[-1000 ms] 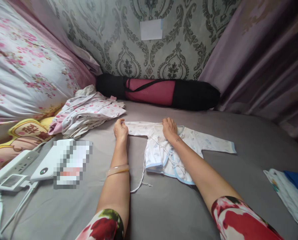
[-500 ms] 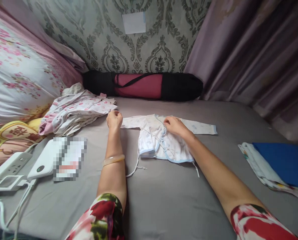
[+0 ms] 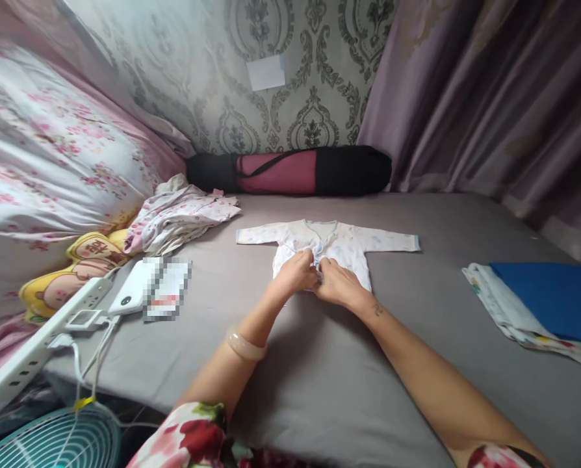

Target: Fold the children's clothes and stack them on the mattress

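A small white baby shirt (image 3: 342, 242) with pale blue trim and a faint print lies flat, both sleeves stretched out sideways and its neck away from me. My left hand (image 3: 297, 272) is closed in a pinch at the middle of its front. Right beside it, my right hand (image 3: 336, 281) pinches the front too, with the fingertips of both hands close together. My hands cover the lower front, and the shirt's thin tie strings are mostly hidden under them.
A black and maroon long bag (image 3: 275, 172) lies along the wall. Crumpled printed clothes (image 3: 183, 214), a power strip (image 3: 22, 354) and a white device (image 3: 134, 286) are at left. Folded blue cloth (image 3: 548, 302) lies at right. A teal fan (image 3: 61, 439) stands below the bed's edge.
My left hand has moved from the left cuff to the shirt's middle. My right hand has come down from near the neckline to meet it. The view has shifted, bringing the fan in.
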A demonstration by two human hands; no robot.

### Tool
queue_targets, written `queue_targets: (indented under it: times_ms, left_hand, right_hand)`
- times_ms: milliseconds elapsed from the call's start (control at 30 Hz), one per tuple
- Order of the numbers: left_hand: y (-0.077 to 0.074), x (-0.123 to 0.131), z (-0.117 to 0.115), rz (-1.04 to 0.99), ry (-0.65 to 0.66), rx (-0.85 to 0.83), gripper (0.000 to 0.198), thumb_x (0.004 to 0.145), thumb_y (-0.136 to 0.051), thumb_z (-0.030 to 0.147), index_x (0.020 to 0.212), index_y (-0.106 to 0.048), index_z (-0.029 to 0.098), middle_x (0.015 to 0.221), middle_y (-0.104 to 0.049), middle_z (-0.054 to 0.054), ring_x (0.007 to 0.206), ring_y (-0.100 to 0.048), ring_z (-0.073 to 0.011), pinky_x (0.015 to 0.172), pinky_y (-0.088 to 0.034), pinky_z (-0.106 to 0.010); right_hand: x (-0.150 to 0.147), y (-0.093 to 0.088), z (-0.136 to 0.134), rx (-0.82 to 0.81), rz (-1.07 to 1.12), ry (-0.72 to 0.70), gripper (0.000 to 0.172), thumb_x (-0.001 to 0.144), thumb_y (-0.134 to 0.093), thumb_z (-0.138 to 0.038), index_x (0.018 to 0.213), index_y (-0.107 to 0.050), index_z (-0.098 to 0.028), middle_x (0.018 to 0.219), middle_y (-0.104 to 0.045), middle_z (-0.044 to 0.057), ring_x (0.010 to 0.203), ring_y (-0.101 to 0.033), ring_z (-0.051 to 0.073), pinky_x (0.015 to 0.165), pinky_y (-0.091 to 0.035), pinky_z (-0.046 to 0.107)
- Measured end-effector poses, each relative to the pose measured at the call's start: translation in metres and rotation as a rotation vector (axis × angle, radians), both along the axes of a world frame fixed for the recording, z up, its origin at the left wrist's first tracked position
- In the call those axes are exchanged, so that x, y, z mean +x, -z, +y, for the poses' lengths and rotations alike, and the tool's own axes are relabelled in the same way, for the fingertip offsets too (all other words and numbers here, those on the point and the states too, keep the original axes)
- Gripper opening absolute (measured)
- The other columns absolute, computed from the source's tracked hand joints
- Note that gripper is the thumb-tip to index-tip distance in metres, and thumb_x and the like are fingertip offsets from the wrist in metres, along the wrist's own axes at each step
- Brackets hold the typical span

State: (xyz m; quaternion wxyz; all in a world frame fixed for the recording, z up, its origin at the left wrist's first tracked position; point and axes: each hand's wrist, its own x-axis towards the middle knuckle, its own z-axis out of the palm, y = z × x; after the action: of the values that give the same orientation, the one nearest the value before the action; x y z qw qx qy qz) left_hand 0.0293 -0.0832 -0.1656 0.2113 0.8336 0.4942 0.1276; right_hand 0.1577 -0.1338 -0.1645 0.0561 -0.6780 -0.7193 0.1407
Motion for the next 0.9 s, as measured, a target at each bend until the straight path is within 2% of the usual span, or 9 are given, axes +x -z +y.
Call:
queue_targets:
  times_ms: [67,167,267,333,433,533,633,767,900]
  left_hand:
    - [0.013,-0.011,-0.006,0.052,-0.034,0.04,0.018,0.082,-0.057,0.025,0.099,-0.055,0.018,0.099,-0.062,-0.009,0.095,-0.059,-0.0226,0.083,-0.048,-0.034]
    - [0.022,-0.025,-0.008,0.037,-0.034,0.08,0.027,0.08,-0.064,0.038,0.095,-0.053,0.019,0.1,-0.059,-0.009,0.097,-0.055,-0.0233,0.086,-0.047,-0.035]
    - [0.025,-0.031,-0.008,-0.016,-0.039,0.139,0.018,0.082,-0.061,0.032,0.092,-0.053,0.019,0.096,-0.058,-0.007,0.094,-0.054,-0.0207,0.085,-0.045,-0.033]
    - [0.025,-0.032,-0.008,-0.007,-0.067,0.179,0.005,0.083,-0.055,0.021,0.087,-0.055,0.019,0.091,-0.059,-0.006,0.091,-0.055,-0.0193,0.082,-0.044,-0.031]
    - [0.024,-0.031,-0.007,0.031,-0.105,0.205,0.011,0.083,-0.049,0.014,0.079,-0.059,0.019,0.084,-0.059,-0.005,0.085,-0.056,-0.0183,0.076,-0.042,-0.028]
    - [0.022,-0.03,-0.009,0.027,-0.133,0.217,0.017,0.087,-0.049,0.019,0.076,-0.061,0.018,0.083,-0.06,-0.006,0.083,-0.057,-0.018,0.075,-0.041,-0.028]
    - [0.019,-0.025,-0.012,0.033,-0.18,0.303,0.021,0.091,-0.051,0.028,0.078,-0.063,0.018,0.089,-0.062,-0.007,0.089,-0.057,-0.0195,0.078,-0.039,-0.03]
    - [0.014,-0.013,-0.018,0.1,-0.158,0.391,0.029,0.097,-0.044,0.036,0.084,-0.063,0.019,0.088,-0.064,-0.007,0.091,-0.056,-0.0212,0.081,-0.036,-0.034]
    - [0.012,0.004,-0.022,0.152,-0.055,0.31,0.028,0.099,-0.04,0.033,0.091,-0.063,0.018,0.088,-0.066,-0.007,0.088,-0.058,-0.0214,0.079,-0.037,-0.033]
  right_hand:
    - [-0.001,0.0,-0.003,0.025,-0.02,-0.005,0.032,0.083,-0.05,-0.026,0.113,-0.054,-0.014,0.116,-0.061,0.017,0.099,-0.064,0.029,0.075,-0.044,0.033]
    - [0.002,0.004,-0.002,0.063,-0.055,0.021,0.03,0.083,-0.047,-0.018,0.111,-0.057,-0.014,0.114,-0.063,0.017,0.099,-0.064,0.028,0.076,-0.043,0.031]
    - [0.013,0.011,0.009,0.059,-0.008,0.051,0.025,0.082,-0.048,-0.016,0.102,-0.062,-0.015,0.107,-0.067,0.014,0.097,-0.064,0.026,0.073,-0.041,0.029]
    - [0.025,0.014,0.018,0.024,0.127,0.065,0.016,0.08,-0.052,-0.019,0.088,-0.065,-0.016,0.09,-0.069,0.009,0.088,-0.064,0.023,0.068,-0.04,0.026]
    - [0.043,0.016,0.031,-0.04,0.499,0.16,0.01,0.076,-0.058,-0.024,0.073,-0.064,-0.017,0.064,-0.061,0.001,0.066,-0.059,0.016,0.056,-0.036,0.023]
    - [0.054,0.011,0.036,-0.1,0.964,0.328,0.006,0.073,-0.06,-0.02,0.074,-0.064,-0.015,0.059,-0.058,-0.003,0.054,-0.053,0.011,0.052,-0.036,0.02]
    - [0.058,0.002,0.037,-0.133,1.276,0.446,0.009,0.068,-0.065,-0.015,0.077,-0.065,-0.015,0.063,-0.062,-0.002,0.053,-0.053,0.009,0.052,-0.041,0.02]
    - [0.058,-0.01,0.035,-0.131,1.39,0.474,0.014,0.068,-0.071,-0.015,0.081,-0.066,-0.015,0.067,-0.065,0.0,0.056,-0.057,0.01,0.054,-0.045,0.02]
    - [0.054,-0.019,0.032,-0.089,1.38,0.435,0.016,0.07,-0.072,-0.018,0.084,-0.065,-0.015,0.07,-0.066,0.0,0.057,-0.058,0.01,0.055,-0.046,0.02]
